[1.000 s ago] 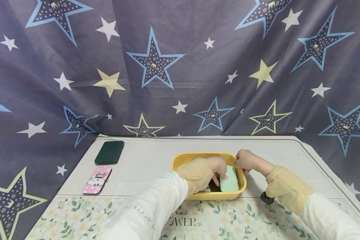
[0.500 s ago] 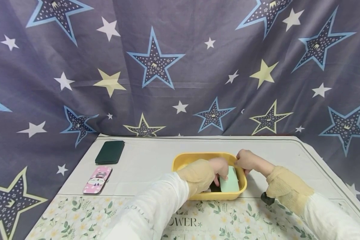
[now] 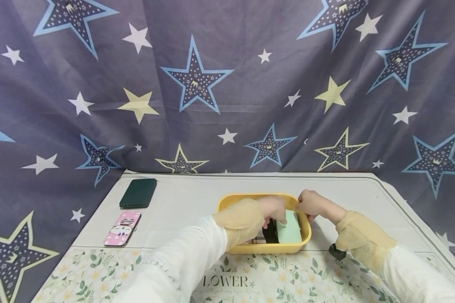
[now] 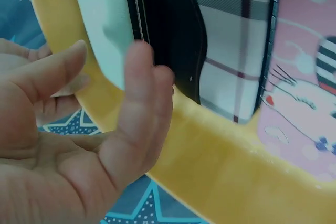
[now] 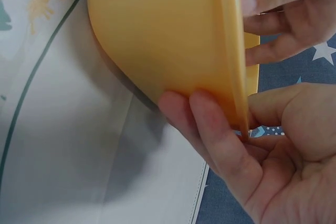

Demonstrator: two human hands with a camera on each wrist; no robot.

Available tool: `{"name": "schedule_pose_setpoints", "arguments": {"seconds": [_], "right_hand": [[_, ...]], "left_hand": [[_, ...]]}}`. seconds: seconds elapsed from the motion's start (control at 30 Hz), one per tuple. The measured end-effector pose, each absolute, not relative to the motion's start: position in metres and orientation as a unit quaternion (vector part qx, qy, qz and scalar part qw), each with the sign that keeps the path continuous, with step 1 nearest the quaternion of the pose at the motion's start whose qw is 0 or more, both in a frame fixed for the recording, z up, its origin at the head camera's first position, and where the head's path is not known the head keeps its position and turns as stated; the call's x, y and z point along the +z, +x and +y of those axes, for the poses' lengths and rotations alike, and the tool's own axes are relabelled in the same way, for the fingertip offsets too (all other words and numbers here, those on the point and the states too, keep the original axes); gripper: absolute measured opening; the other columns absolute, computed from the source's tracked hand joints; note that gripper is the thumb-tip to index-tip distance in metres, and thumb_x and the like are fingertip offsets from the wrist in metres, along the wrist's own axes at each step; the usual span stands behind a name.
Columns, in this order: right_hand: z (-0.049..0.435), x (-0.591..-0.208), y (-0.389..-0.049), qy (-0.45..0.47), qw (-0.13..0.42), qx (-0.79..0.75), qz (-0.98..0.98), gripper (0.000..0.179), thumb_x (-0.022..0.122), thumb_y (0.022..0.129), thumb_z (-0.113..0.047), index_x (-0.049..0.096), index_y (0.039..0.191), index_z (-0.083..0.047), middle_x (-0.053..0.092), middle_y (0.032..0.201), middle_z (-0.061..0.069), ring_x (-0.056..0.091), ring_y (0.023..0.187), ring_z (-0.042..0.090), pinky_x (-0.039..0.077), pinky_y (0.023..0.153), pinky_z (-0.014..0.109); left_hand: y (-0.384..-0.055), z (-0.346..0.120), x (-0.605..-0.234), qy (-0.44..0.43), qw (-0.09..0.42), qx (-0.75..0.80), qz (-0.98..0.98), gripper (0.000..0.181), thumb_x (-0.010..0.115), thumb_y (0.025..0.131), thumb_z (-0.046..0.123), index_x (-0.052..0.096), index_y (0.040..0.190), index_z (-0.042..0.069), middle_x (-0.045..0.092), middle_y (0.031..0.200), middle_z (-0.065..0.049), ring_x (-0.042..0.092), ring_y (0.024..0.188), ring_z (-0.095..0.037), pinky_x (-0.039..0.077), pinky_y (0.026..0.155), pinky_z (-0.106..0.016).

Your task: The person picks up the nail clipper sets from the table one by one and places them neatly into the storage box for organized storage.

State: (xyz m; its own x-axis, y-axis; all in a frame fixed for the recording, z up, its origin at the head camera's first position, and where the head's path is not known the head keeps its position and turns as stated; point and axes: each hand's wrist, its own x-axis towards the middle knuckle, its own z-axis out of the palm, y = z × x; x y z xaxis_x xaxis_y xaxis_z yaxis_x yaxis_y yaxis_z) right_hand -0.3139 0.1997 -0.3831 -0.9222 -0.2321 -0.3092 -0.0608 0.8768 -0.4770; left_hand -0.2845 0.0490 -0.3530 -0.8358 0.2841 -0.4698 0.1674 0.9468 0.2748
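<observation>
My left hand (image 3: 274, 207) is over the yellow tub (image 3: 265, 249), thumb and fingers spread apart and holding nothing. Beneath it, near the tub's right end, stands a mint-green flat case (image 3: 289, 231). Beside that come a black wallet-like item (image 3: 271, 234) and a white plaid one (image 3: 259, 238). The left wrist view also shows a pink case with a cat face (image 4: 304, 93) next to the plaid one. At the tub's right end my right hand (image 3: 311, 203) pinches the rim, with fingers against the outer wall (image 5: 163, 30) in the right wrist view.
On the table's left side lie a dark green wallet-like item (image 3: 138, 192) and, in front of it, a pink cat-patterned case (image 3: 123, 228). A small dark round object (image 3: 337, 251) shows by the right sleeve. A star-patterned curtain (image 3: 197, 126) hangs behind the table.
My left hand has drawn back a little to the left and up, away from the mint-green case. More of the black and plaid items now shows. My right hand stays on the rim.
</observation>
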Motion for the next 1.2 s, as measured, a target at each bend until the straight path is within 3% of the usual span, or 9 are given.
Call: {"name": "schedule_pose_setpoints", "arguments": {"seconds": [0.1,0.2,0.3,0.4,0.57,0.73,0.93,1.2], "right_hand": [[0.2,-0.383,-0.314,-0.075,0.181,-0.236,0.952,0.016,0.053,0.087,-0.006,0.063,0.077,0.0,0.059,0.056,0.006,0.058,0.042,0.011,0.053,0.047,0.026],[0.2,-0.383,-0.314,-0.074,0.182,-0.237,0.951,0.015,0.053,0.087,-0.006,0.062,0.076,-0.001,0.058,0.055,0.005,0.057,0.042,0.01,0.053,0.047,0.026],[0.199,-0.384,-0.314,-0.076,0.184,-0.235,0.951,0.016,0.053,0.087,-0.007,0.062,0.075,-0.002,0.056,0.054,0.004,0.056,0.042,0.01,0.051,0.046,0.024],[0.199,-0.383,-0.314,-0.081,0.184,-0.232,0.952,0.017,0.053,0.087,-0.007,0.061,0.073,-0.002,0.054,0.053,0.003,0.055,0.042,0.01,0.051,0.045,0.024],[0.2,-0.383,-0.314,-0.081,0.185,-0.231,0.952,0.016,0.052,0.086,-0.007,0.06,0.072,-0.003,0.053,0.052,0.003,0.055,0.042,0.01,0.051,0.046,0.025],[0.2,-0.384,-0.313,-0.083,0.184,-0.234,0.951,0.016,0.052,0.085,-0.008,0.059,0.071,-0.004,0.053,0.052,0.002,0.055,0.042,0.01,0.052,0.047,0.026],[0.201,-0.383,-0.31,-0.089,0.17,-0.233,0.953,0.017,0.051,0.084,-0.006,0.057,0.068,-0.004,0.052,0.05,0.002,0.053,0.04,0.01,0.053,0.048,0.03],[0.2,-0.385,-0.31,-0.084,0.173,-0.24,0.952,0.014,0.052,0.084,-0.007,0.061,0.077,-0.002,0.054,0.052,0.003,0.053,0.041,0.009,0.052,0.047,0.027]], "left_hand": [[-0.284,0.039,-0.349,0.161,0.231,0.082,0.956,0.034,0.064,0.089,0.034,0.06,0.109,0.007,0.061,0.109,-0.008,0.061,0.058,-0.018,0.053,0.054,-0.026],[-0.279,0.026,-0.341,0.203,0.174,0.09,0.959,0.05,0.062,0.09,0.035,0.052,0.128,0.006,0.058,0.122,-0.008,0.064,0.085,-0.018,0.053,0.077,-0.028],[-0.275,0.007,-0.338,0.223,0.11,0.113,0.962,0.062,0.062,0.09,0.035,0.04,0.141,0.006,0.054,0.13,-0.011,0.055,0.114,-0.022,0.044,0.098,-0.031],[-0.272,-0.014,-0.337,0.22,0.054,0.134,0.965,0.066,0.06,0.091,0.035,0.033,0.146,0.01,0.045,0.139,-0.015,0.045,0.126,-0.029,0.038,0.105,-0.042],[-0.269,-0.051,-0.343,0.211,-0.045,0.135,0.967,0.073,0.061,0.09,0.036,0.025,0.15,0.015,0.029,0.151,-0.017,0.029,0.137,-0.037,0.029,0.107,-0.056],[-0.261,-0.089,-0.354,0.199,-0.122,0.121,0.965,0.079,0.065,0.088,0.036,0.022,0.151,0.017,0.016,0.155,-0.019,0.014,0.142,-0.038,0.016,0.109,-0.062],[-0.256,-0.141,-0.37,0.144,-0.144,0.135,0.97,0.083,0.066,0.086,0.034,0.019,0.152,0.018,0.011,0.155,-0.021,0.006,0.143,-0.04,0.009,0.109,-0.064],[-0.253,-0.233,-0.397,0.043,-0.177,0.158,0.971,0.086,0.069,0.084,0.028,0.019,0.15,0.007,0.012,0.15,-0.034,0.012,0.136,-0.053,0.014,0.1,-0.074]]}}
